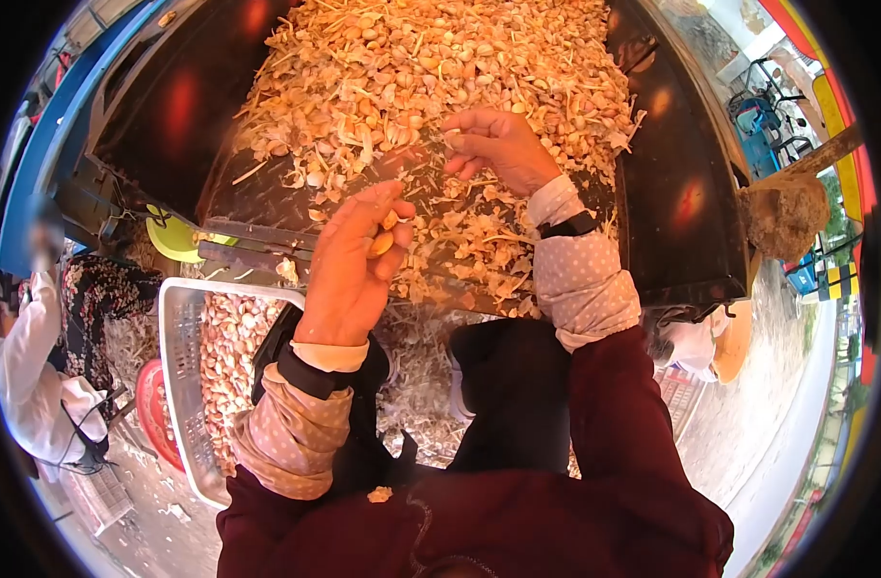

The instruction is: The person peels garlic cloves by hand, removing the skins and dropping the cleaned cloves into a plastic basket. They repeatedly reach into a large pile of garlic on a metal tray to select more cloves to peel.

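Note:
A large heap of garlic cloves point(440, 58) mixed with papery skins covers the far part of the dark sorting table. My left hand point(349, 265) is over the near left edge, palm partly up, its fingers curled around a few garlic cloves point(381, 244). Farther right, my right hand point(508, 149) hovers at the near side of the heap with thumb and fingertips pinched together. Something small and pale shows at those fingertips, too little to name. Loose skins point(469, 250) are strewn between and below the two hands.
Below my left forearm stands a white plastic basket point(175, 385) with many garlic cloves point(233, 337) in it. Dark raised sides point(676, 173) flank the table. A yellow-green bowl point(170, 236) and a red basin point(156, 405) are at left, near another person point(40, 366).

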A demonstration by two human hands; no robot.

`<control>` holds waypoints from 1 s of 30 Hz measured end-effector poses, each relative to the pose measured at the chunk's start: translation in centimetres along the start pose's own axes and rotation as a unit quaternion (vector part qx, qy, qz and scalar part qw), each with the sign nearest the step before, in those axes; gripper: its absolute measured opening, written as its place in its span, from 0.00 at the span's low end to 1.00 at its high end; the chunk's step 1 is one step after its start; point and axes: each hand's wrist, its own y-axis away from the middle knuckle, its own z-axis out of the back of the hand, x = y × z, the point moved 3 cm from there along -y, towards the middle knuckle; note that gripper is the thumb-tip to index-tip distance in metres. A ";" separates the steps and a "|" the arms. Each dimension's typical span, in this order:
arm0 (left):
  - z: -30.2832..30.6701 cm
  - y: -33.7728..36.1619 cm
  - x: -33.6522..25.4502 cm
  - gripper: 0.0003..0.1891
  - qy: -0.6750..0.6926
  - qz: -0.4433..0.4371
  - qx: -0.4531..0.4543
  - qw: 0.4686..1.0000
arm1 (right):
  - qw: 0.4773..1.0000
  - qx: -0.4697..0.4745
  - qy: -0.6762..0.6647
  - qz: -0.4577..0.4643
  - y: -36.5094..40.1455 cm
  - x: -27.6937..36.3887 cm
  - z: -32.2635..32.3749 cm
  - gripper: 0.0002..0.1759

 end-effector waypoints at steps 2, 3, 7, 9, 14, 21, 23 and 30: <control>-0.3 0.0 0.0 0.15 -0.025 -0.024 0.009 0.999 | 0.999 0.041 -0.023 0.004 1.8 1.5 -1.8 0.15; -0.5 0.1 0.0 0.15 -0.049 -0.045 0.018 0.998 | 0.996 0.080 -0.045 0.006 2.7 2.1 -2.8 0.15; -1.3 0.5 0.2 0.14 -0.115 -0.047 0.032 0.992 | 0.994 0.108 -0.005 0.013 5.1 4.4 -6.0 0.14; -1.5 1.0 0.2 0.12 -0.135 -0.058 0.026 0.989 | 0.995 0.101 0.008 0.010 6.0 5.1 -6.7 0.13; -1.5 1.2 0.6 0.10 -0.139 -0.083 0.034 0.986 | 0.996 0.064 0.056 0.020 7.6 5.3 -7.8 0.10; -2.1 1.8 0.6 0.08 -0.168 -0.099 0.046 0.980 | 0.921 0.028 0.305 0.241 8.6 5.8 -8.1 0.10; -1.9 1.6 0.6 0.08 -0.186 -0.087 0.058 0.977 | 0.830 0.024 0.454 0.323 9.0 6.3 -8.6 0.12; -1.8 1.9 0.6 0.11 -0.127 -0.031 0.079 0.988 | 0.952 0.001 0.246 0.182 9.6 5.3 -8.5 0.11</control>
